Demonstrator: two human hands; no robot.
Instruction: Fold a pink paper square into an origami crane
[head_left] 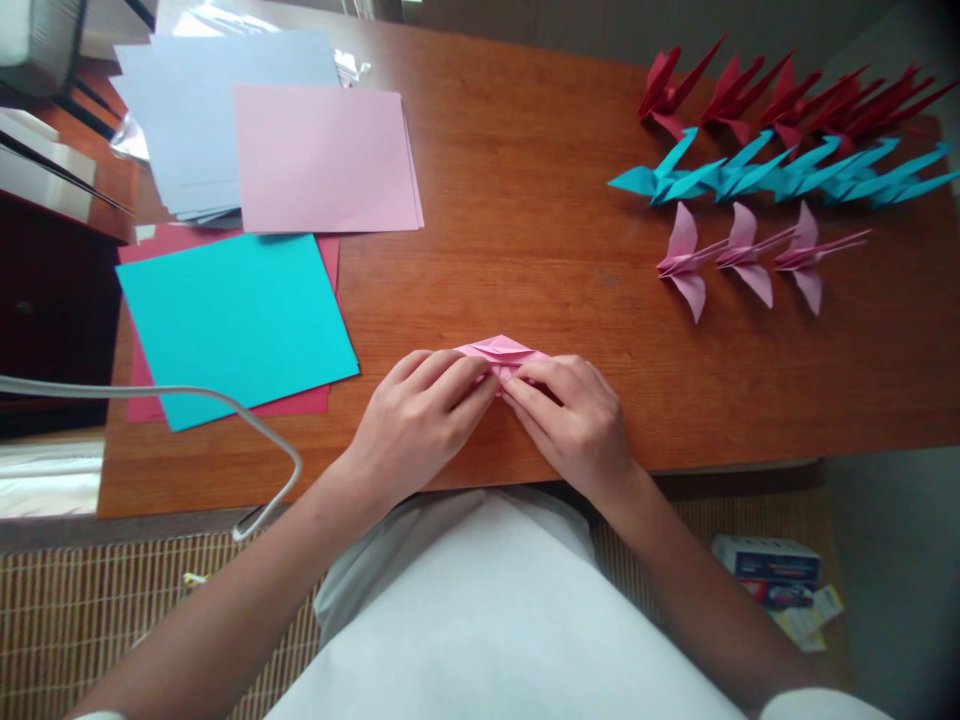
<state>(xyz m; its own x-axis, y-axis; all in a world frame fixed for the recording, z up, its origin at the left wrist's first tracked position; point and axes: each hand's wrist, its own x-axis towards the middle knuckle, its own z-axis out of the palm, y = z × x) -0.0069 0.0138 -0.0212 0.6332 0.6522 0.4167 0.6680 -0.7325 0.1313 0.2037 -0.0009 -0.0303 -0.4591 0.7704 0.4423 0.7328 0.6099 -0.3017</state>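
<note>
A folded pink sheet of paper [501, 347] lies at the front of the wooden table, with creased layers and a pointed top edge. My left hand [431, 405] grips its left side, fingers bent and thumb meeting the fingertips near the middle. From the other side my right hand [574, 415] pinches the paper close to the left fingertips. Both hands cover the lower left and lower right of the folded piece, so its full outline is hidden.
Rows of red [787, 100], blue [780, 170] and pink paper cranes [742, 255] stand at the back right. Flat stacks of grey [195, 130], pink [326, 160], turquoise [240, 325] and red paper [330, 270] lie left. A white cable [217, 395] crosses the table's left front edge.
</note>
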